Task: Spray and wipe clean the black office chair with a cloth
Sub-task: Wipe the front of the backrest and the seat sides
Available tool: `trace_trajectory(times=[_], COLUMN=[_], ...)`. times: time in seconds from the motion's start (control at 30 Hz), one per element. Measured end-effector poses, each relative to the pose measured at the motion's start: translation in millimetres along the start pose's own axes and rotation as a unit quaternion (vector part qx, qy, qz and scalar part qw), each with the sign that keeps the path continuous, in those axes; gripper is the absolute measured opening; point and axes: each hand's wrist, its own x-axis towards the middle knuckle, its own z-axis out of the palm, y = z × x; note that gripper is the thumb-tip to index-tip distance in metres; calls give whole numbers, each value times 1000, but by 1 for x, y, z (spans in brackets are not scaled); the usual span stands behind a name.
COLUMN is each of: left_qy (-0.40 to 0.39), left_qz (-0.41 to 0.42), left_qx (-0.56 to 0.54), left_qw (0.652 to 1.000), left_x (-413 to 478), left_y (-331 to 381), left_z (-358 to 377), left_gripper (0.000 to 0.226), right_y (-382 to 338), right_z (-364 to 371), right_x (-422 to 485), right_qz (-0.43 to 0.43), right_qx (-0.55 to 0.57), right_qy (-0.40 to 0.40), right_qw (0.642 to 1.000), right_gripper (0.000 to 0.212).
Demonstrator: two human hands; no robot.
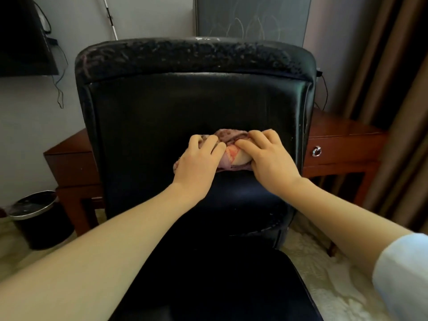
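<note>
The black office chair (162,107) faces me, its leather backrest upright and its top edge cracked and flaking. A bunched pink and purple patterned cloth (228,141) lies against the lower backrest, just above the seat. My left hand (196,158) presses on the cloth's left side with fingers curled over it. Over the cloth's right side lies my right hand (266,156), fingers bent into the fabric. Most of the cloth is hidden under the two hands. No spray bottle is in view.
A reddish wooden desk (342,135) with a ring-pull drawer stands behind the chair. On the floor at the left is a black bin (39,218). A dark screen (20,35) with dangling cables hangs upper left. Brown curtains (393,77) hang at the right.
</note>
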Motion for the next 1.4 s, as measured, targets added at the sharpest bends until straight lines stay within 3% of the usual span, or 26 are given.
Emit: trace_trajectory(times=[0.37,0.57,0.8,1.1,1.17,1.3,1.4], left_qy=[18,6,13,35,17,-91,-71], left_qz=[23,26,62,50,51,15,13], left_qx=[-6,-17,-3,24,37,22,13], left_qw=[1000,999,998,998,998,995,997], left_x=[-65,-91,-122,-147,-157,-174,-175], left_y=[13,16,17,27,28,38,39], left_z=[45,69,101,135,146,172,187], left_gripper=[49,48,38,31,31,58,50], right_y=[-23,-34,-45,-50,-50,-52,-51], right_z=[39,60,88,119,127,152,166], right_x=[-68,-97,-132,-155,-166,-189,-195], right_qz=[2,11,-13,-23,-27,-21,4], right_qx=[-15,-39,-72,-113,-122,-141,-133], right_qy=[12,-27,24,-4,-26,-113,-105], right_qw=[1000,999,997,993,992,983,986], right_gripper=[46,40,34,33,36,46,44])
